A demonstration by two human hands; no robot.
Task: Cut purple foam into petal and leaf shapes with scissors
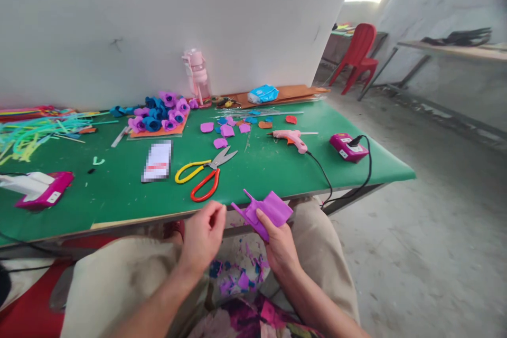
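Observation:
My right hand (279,245) grips a folded piece of purple crepe paper (277,207), thumb on top, just off the table's front edge. Two narrow strips stick out from the paper's left side. Close by on the left, my left hand (204,232) is closed in a pinch; whatever is between its fingertips is too small to make out. Scissors (212,165) with one yellow and one red handle lie partly open beyond my hands. Behind them are cut purple petals (227,131), with blue and orange pieces among them.
A pink glue gun (291,139) lies right of the petals, its cord running over the table edge near a magenta power strip (348,148). Purple and blue paper flowers (158,116), a pink bottle (197,76) and coloured pipe cleaners (39,132) stand farther back. Scraps (241,274) litter the floor.

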